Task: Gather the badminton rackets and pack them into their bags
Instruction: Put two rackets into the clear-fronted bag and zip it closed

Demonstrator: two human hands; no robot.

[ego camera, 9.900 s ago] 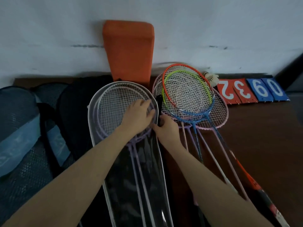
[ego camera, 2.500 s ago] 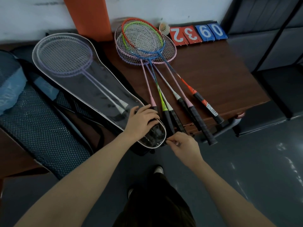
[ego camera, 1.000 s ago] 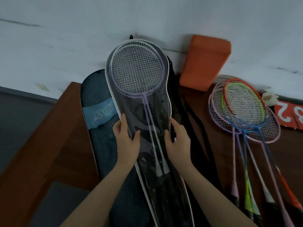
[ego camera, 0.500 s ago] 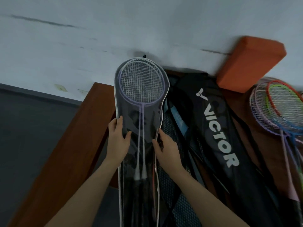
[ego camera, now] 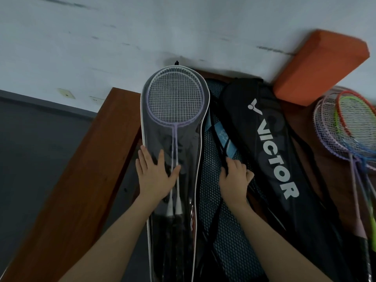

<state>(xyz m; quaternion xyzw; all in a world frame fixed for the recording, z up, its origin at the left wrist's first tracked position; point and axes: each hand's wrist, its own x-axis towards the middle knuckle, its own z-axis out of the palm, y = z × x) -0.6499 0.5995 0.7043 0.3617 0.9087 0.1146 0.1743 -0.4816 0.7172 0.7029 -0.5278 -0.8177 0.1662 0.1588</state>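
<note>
A clear plastic racket bag (ego camera: 189,151) with white piping lies near the table's left edge, two purple rackets (ego camera: 175,102) inside it. My left hand (ego camera: 154,176) lies flat on the bag over the shafts, fingers straight. My right hand (ego camera: 234,180) has its fingers curled around a black strap (ego camera: 218,139) on the dark mesh bag (ego camera: 225,231) beside it. Further right lies a black bag (ego camera: 270,155) printed VICTOR. Several loose rackets (ego camera: 345,127), pink, blue, green and orange, lie at the right edge.
An orange block (ego camera: 317,66) leans on the white wall at the back. The brown wooden table (ego camera: 87,169) ends at the left, with dark floor (ego camera: 36,159) beyond it.
My right hand has left the clear bag's right edge and taken hold of the black strap on the mesh bag. My left hand shifted from gripping the bag's edge to lying flat on it.
</note>
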